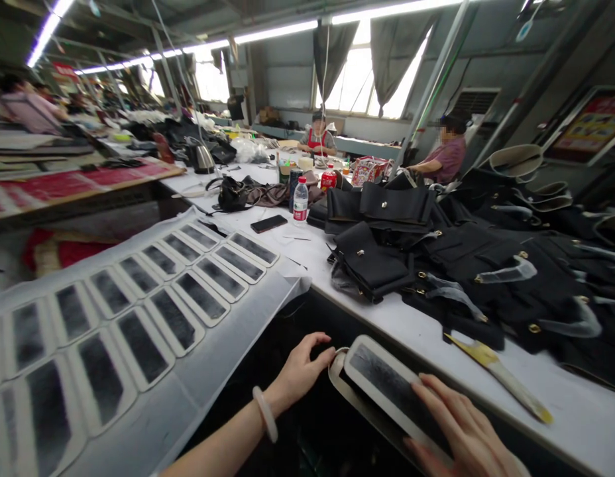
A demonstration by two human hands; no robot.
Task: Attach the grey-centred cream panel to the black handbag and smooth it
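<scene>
My right hand [456,424] grips a long rounded panel [387,377], pale at the rim with a dark strip down its middle. Under that panel runs a light curved band [350,391], perhaps the edge of a bag piece. At the band's far end, my left hand [302,364] has its thumb and forefinger closed on the edge. Its wrist wears a pale bangle. Rows of similar pale-rimmed panels [158,318] lie on a grey sheet [228,351] to the left. The underside of the held piece is hidden.
Black bags [372,258] with metal fittings pile up on the white table [576,384] at the right. A yellow-ended brush or spreader [501,374] lies near its edge. Farther back are a phone [268,224], a bottle [300,200] and a kettle [201,158]. Several people work beyond.
</scene>
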